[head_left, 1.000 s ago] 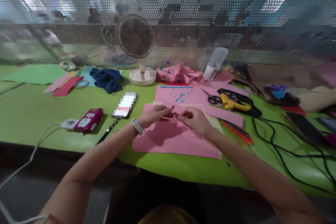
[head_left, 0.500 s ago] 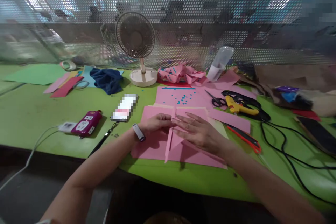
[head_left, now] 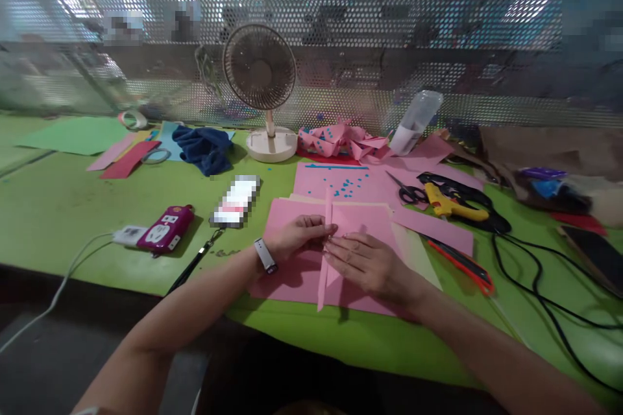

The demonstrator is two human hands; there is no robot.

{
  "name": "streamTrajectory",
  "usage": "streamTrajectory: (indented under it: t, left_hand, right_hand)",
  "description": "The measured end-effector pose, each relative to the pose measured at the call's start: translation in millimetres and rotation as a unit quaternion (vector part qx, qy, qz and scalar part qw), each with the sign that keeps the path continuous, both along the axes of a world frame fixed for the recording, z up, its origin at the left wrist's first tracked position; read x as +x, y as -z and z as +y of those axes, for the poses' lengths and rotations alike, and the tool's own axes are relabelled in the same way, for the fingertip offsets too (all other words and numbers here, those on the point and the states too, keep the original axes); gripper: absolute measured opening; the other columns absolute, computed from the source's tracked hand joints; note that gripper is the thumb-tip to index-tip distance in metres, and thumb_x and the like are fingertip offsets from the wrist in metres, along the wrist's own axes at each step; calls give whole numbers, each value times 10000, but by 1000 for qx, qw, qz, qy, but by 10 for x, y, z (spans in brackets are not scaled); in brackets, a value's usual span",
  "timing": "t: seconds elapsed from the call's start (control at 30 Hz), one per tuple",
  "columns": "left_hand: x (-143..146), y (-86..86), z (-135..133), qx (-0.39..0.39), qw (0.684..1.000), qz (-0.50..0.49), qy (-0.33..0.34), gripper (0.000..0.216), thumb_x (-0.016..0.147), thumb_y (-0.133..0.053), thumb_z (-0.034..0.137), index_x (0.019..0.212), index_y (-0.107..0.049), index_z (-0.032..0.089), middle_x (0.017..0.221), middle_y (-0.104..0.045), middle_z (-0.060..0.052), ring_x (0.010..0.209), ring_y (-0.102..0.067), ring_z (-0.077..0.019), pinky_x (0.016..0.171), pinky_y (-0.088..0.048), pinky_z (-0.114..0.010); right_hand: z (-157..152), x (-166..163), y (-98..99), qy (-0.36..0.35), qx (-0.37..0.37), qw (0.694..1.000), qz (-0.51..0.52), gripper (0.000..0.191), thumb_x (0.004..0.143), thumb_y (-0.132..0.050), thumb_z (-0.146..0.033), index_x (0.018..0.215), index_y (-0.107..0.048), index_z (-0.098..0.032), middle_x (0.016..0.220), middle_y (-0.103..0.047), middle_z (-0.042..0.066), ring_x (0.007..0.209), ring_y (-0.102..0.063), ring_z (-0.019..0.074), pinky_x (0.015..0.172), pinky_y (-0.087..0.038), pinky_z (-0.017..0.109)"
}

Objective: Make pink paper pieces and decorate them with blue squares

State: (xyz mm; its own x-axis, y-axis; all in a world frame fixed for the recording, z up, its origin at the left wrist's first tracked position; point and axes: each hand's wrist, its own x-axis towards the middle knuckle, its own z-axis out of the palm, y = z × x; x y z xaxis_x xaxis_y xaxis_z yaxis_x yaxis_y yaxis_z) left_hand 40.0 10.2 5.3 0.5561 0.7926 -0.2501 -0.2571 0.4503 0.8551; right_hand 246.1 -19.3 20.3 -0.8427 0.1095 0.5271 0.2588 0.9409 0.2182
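Observation:
A narrow folded strip of pink paper stands lengthwise over pink sheets near the table's front edge. My left hand pinches the strip near its middle, thumb and forefinger closed on it. From the other side my right hand presses against the same strip, its fingers held together and its fingertips meeting the left thumb. The palm side of my right hand is hidden. Behind the strip lies another pink sheet with small blue paper dots scattered on it.
To the right lie scissors, a yellow glue gun, a red cutter knife and black cables. A fan and plastic bottle stand behind. Leftward are a phone, purple power bank and dark blue cloth.
My right hand's fingers have drawn together and slid slightly lower along the strip. My left thumb now lies across the strip. The whole view has shifted a little.

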Motion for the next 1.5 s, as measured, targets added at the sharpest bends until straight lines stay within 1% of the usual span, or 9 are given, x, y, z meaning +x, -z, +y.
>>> streamTrajectory:
  t: [0.27,0.4,0.5,0.63,0.9,1.13,1.23,1.33,1.5]
  left_hand:
    - [31,46,-47,-7,999,-18,-45,377,700,-843,395,719,-590,117,627,-569,30,557,-539,-61,585,-434,-204]
    - [53,89,-72,12,998,-38,-48,344,726,-824,405,828,-665,117,737,-659,-19,673,-618,-103,708,-500,-245]
    - [67,88,-103,15,997,-43,-56,330,773,-778,422,915,-703,133,872,-711,-58,808,-658,-149,869,-514,-320]
    - [68,54,-141,22,996,-78,-40,391,872,-618,482,1031,-715,139,1011,-720,-105,955,-657,-205,973,-481,-390]
    - [134,38,-134,123,990,42,-57,391,773,-758,478,916,-709,117,863,-696,-80,737,-597,-136,728,-479,-271]
    - [122,62,-77,151,977,122,-90,440,814,-689,533,665,-589,131,616,-525,19,579,-431,-78,581,-350,-227]
    - [106,48,-63,139,980,111,-90,425,795,-706,534,694,-597,135,614,-517,26,573,-430,-80,581,-349,-231]
    - [95,45,-58,134,981,97,-102,402,785,-723,517,722,-609,137,625,-524,30,571,-435,-78,587,-358,-233]
    - [76,47,-59,152,979,81,-106,393,781,-730,508,747,-624,131,647,-548,19,593,-449,-81,603,-363,-239]
  right_hand:
    - [-16,-35,92,32,-121,987,102,311,945,-478,-51,1199,-621,-160,1076,-757,80,1013,-698,176,1002,-499,439]
    - [-14,-74,170,144,-235,941,195,249,940,-588,-225,1188,-595,-238,1026,-749,49,952,-672,198,954,-510,455]
    - [-15,-84,232,239,-261,908,225,233,935,-588,-332,1140,-623,-227,1002,-719,92,1003,-612,260,846,-545,446]
    - [-21,-72,274,278,-285,887,233,260,948,-548,-387,1119,-637,-212,990,-695,116,969,-581,275,809,-540,454]
    - [9,-106,264,277,-359,864,221,258,942,-541,-404,1094,-623,-212,981,-688,109,968,-618,268,804,-527,437]
    - [61,-2,144,264,-295,870,293,276,900,-601,-343,1142,-577,-214,1054,-676,114,1020,-602,276,895,-484,471]
    - [83,34,65,268,-377,840,285,298,899,-598,-405,1119,-597,-203,1106,-666,124,1030,-610,269,861,-508,435]
    - [70,13,25,259,-503,784,257,286,910,-573,-468,1014,-632,-209,998,-698,91,910,-647,230,755,-529,362]
    - [40,-38,43,249,-581,714,300,326,866,-627,-512,976,-631,-205,943,-700,67,862,-655,208,696,-528,308]
